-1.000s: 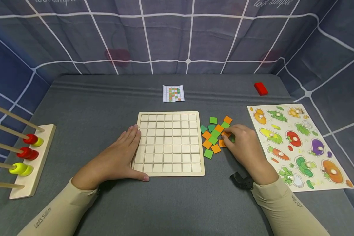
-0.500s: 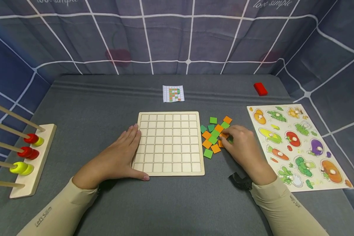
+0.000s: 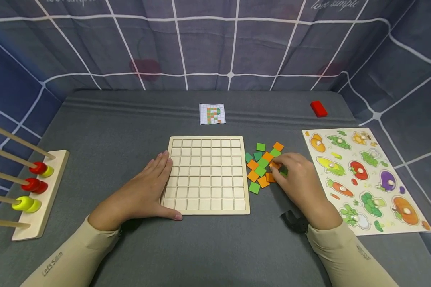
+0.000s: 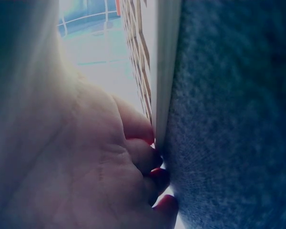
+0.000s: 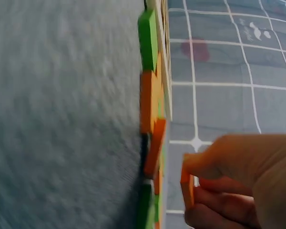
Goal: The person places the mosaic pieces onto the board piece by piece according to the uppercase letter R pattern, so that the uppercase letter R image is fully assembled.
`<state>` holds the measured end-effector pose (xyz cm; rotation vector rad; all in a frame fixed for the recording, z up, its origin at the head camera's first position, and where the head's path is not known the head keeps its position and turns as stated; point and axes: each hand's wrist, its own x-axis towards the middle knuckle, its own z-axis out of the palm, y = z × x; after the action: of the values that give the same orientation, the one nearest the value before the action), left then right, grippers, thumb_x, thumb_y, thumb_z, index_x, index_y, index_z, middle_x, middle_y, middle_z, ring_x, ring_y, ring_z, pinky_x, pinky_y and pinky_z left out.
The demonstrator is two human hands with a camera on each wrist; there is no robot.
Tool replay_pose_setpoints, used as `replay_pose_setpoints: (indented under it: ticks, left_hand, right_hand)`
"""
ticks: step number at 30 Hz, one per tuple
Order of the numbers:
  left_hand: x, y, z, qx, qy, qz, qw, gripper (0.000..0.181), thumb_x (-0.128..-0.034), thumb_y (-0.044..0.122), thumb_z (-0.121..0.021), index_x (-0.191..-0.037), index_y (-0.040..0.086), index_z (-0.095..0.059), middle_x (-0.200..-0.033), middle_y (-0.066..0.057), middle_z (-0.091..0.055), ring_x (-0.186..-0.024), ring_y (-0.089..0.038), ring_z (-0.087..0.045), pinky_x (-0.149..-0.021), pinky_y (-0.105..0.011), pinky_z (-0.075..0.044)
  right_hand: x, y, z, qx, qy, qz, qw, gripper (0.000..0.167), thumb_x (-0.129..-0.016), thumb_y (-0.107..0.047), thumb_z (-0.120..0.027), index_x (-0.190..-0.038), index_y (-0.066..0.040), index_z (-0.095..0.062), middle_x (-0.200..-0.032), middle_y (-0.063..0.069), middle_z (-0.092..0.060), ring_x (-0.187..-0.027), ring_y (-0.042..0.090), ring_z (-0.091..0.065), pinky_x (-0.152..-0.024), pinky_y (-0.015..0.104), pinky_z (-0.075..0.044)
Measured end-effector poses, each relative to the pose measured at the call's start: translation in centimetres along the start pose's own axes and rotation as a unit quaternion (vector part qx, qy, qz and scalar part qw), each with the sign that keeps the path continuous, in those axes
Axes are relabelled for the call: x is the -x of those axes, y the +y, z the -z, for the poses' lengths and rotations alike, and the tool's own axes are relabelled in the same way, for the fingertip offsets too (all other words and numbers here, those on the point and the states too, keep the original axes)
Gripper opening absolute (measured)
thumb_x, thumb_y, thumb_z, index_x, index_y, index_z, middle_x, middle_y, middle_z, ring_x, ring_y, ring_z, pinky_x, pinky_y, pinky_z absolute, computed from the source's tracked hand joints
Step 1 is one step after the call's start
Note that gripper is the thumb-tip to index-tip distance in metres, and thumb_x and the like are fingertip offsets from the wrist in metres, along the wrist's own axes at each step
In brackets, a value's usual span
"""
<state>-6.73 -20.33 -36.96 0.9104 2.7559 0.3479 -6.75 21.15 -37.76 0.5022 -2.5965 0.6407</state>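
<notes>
A wooden grid board [image 3: 205,175] lies flat on the grey table. Along its left edge rests my left hand [image 3: 143,189], fingers straight, with the thumb by the lower left corner; the left wrist view shows the fingertips against the board's side. Thumb and fingers of my right hand [image 3: 299,181] pinch an orange square tile [image 5: 187,183], held apart from the tiles on the table. Beneath and beside that hand are loose green tiles [image 3: 254,187] and orange tiles [image 3: 263,182], some overlapping. The hand hides part of this pile.
Behind the board lies a small printed pattern card [image 3: 212,114]. On the right sits a vegetable knob puzzle [image 3: 366,179], with a red block [image 3: 319,109] beyond it. A wooden bead stacker [image 3: 44,195] with tall pegs stands at the left. Curtains enclose the table's back and sides.
Both hands stay nearly in place. The fingers of my right hand shift slightly over the tile pile, and the whole head view moves a little.
</notes>
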Motion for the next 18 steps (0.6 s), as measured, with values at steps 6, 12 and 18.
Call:
replay_pose_setpoints:
  ticks: [6,12,18]
  left_hand:
    - [0.0,0.1,-0.1,-0.002,0.002,-0.002,1.0,0.152,-0.0683,0.091,-0.071,-0.161,-0.016,-0.015,-0.169,-0.032,-0.004,-0.157,-0.043,-0.005,-0.125,-0.052,-0.012]
    - [0.0,0.0,-0.1,-0.003,-0.001,-0.002,1.0,0.152,-0.0684,0.093,-0.069,-0.161,-0.015,-0.014,-0.17,-0.032,-0.003,-0.157,-0.042,-0.004,-0.125,-0.052,-0.012]
    - [0.0,0.0,-0.1,-0.004,-0.003,0.001,1.0,0.153,-0.0678,0.093,-0.07,-0.161,-0.015,-0.014,-0.169,-0.032,-0.003,-0.157,-0.042,-0.004,-0.125,-0.053,-0.012]
  right_hand:
    - [0.4,-0.2,0.5,-0.008,-0.024,0.036,0.999,0.015,-0.08,0.001,-0.083,-0.094,0.001,-0.079,-0.094,0.011,-0.073,-0.087,0.03,-0.067,-0.076,0.047,-0.057]
    - [0.6,-0.8,0.3,-0.024,-0.042,0.084,0.9953,0.016,-0.078,0.004,-0.084,-0.092,-0.001,-0.077,-0.091,0.007,-0.072,-0.085,0.024,-0.064,-0.075,0.042,-0.057]
    - [0.4,-1.1,0.0,-0.03,-0.045,0.095,0.994,0.016,-0.078,0.004,-0.084,-0.092,-0.001,-0.077,-0.091,0.006,-0.071,-0.084,0.022,-0.063,-0.074,0.041,-0.056]
